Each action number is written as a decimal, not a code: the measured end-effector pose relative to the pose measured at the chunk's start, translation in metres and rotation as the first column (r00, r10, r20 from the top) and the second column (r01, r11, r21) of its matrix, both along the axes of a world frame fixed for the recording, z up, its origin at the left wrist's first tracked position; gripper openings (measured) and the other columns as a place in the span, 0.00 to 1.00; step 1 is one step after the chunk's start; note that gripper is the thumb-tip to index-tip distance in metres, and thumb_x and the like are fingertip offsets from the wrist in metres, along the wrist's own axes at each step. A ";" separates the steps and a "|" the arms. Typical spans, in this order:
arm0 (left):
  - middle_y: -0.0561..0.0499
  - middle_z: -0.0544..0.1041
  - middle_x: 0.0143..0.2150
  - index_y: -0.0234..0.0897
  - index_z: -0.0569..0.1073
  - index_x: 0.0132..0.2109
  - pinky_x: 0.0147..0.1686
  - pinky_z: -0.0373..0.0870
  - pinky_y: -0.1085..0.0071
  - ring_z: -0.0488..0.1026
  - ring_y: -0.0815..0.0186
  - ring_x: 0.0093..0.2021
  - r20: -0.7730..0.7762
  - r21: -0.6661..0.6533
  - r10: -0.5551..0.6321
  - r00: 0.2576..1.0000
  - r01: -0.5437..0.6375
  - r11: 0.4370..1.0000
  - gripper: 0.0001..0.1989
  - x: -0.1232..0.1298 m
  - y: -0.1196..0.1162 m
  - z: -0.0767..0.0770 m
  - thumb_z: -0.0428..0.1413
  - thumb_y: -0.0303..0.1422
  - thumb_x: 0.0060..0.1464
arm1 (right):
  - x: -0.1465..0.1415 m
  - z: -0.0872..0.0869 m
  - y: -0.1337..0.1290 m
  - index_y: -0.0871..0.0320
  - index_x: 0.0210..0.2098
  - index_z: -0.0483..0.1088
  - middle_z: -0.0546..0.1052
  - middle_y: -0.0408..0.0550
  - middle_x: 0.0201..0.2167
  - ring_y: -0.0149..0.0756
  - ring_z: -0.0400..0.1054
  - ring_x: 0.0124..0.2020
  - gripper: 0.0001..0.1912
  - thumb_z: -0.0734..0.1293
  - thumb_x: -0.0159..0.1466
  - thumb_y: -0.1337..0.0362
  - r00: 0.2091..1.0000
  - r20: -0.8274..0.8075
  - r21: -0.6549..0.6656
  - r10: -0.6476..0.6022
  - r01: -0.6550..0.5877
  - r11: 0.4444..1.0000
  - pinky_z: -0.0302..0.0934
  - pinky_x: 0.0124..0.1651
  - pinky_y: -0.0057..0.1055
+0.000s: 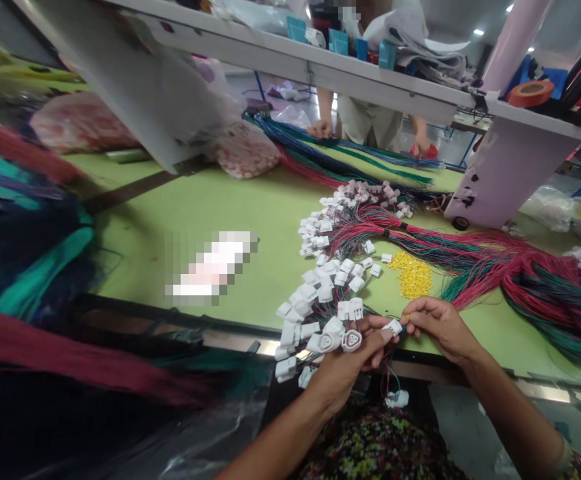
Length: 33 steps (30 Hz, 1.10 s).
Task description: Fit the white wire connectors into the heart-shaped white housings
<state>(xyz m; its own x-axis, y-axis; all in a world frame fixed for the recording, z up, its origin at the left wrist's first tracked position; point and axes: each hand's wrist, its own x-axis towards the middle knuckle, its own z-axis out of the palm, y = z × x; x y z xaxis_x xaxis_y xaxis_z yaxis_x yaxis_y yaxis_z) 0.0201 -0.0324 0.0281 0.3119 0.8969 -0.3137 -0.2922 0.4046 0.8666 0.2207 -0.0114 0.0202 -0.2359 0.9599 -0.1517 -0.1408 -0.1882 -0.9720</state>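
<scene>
No lettering can be read anywhere in view. The white plastic connectors point(320, 287) show only moulded shapes, with no legible marks. The print on the plastic bag point(247, 152) at the far edge of the green workbench point(250, 227) is too small and blurred to read, as are any marks on the blue cards point(337, 41) on the shelf.

Your left hand point(343, 370) holds a bunch of white wired connectors point(315, 327); your right hand point(443, 327) pinches one small connector point(393, 327) over the green table point(250, 267).
</scene>
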 end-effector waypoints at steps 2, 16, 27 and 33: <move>0.51 0.78 0.28 0.38 0.81 0.35 0.23 0.48 0.74 0.58 0.73 0.21 0.027 -0.006 0.010 1.000 -0.010 1.000 0.14 0.000 0.000 -0.001 0.68 0.43 0.48 | -0.001 -0.001 -0.001 0.58 0.35 0.78 0.82 0.44 0.31 0.29 0.73 0.29 0.16 0.79 0.56 0.53 0.999 0.022 0.045 -0.035 0.034 0.998 0.67 0.35 0.26; 0.56 0.70 0.20 0.39 0.81 0.37 0.21 0.47 0.73 0.59 0.73 0.20 0.081 0.000 0.106 0.991 -0.106 0.994 0.13 0.002 0.000 -0.008 0.68 0.42 0.48 | -0.011 0.005 -0.014 0.54 0.35 0.80 0.77 0.46 0.31 0.34 0.72 0.34 0.02 0.74 0.64 0.63 0.874 0.412 0.640 -0.257 -0.077 0.764 0.68 0.34 0.28; 0.56 0.71 0.22 0.38 0.82 0.36 0.19 0.46 0.74 0.58 0.75 0.19 0.116 -0.008 0.140 0.983 -0.140 0.990 0.13 0.002 0.001 -0.008 0.68 0.43 0.48 | -0.020 -0.006 -0.021 0.50 0.46 0.81 0.77 0.46 0.35 0.35 0.73 0.37 0.10 0.68 0.68 0.67 0.875 0.382 0.705 -0.297 -0.068 0.706 0.69 0.38 0.31; 0.58 0.67 0.19 0.38 0.81 0.38 0.20 0.48 0.74 0.59 0.74 0.20 0.108 -0.008 0.137 0.985 -0.137 0.991 0.15 0.002 -0.002 -0.008 0.68 0.44 0.48 | -0.025 -0.008 -0.024 0.54 0.37 0.79 0.78 0.43 0.31 0.32 0.72 0.32 0.04 0.73 0.63 0.69 0.892 0.273 0.595 -0.360 0.138 0.792 0.67 0.35 0.28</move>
<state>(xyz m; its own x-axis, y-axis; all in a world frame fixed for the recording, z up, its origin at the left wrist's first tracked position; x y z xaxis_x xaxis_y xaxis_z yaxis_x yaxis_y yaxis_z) 0.0223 -0.0342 0.0197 0.2183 0.9331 -0.2857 -0.4367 0.3552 0.8265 0.1956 -0.0350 0.0125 -0.0133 0.9199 0.3918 0.2663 0.3810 -0.8854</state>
